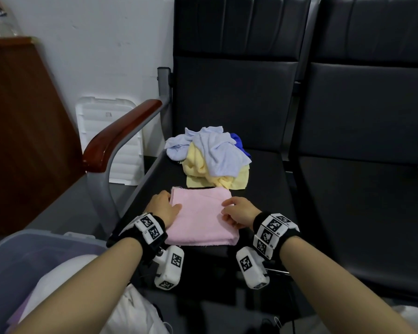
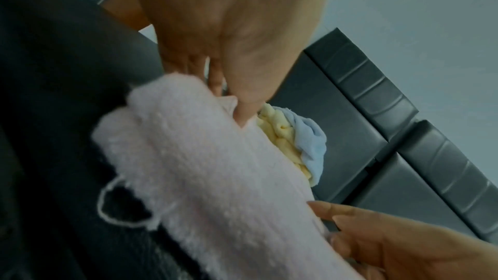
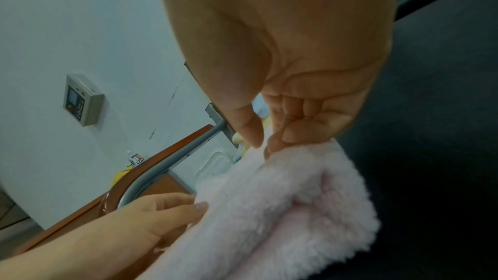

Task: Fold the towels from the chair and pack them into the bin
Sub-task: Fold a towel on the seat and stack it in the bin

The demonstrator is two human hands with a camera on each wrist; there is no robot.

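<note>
Hidden: our left hand [image 1: 163,208] fingers under the folded pink towel [image 1: 200,215], thumb on top.
Grip: our right hand [image 1: 237,212] pinches its right edge.
Around: crumpled towel pile [image 1: 210,157] behind; bin [image 1: 22,256] cut off, lower left.

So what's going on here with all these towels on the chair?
A person is folding towels on a black chair seat. Both hands are on a pink towel lying folded flat at the front of the seat: the left hand grips its left edge, the right hand pinches its right side. Behind it lies a crumpled heap still to fold: a pale blue towel on a yellow one. A bin sits at lower left.
</note>
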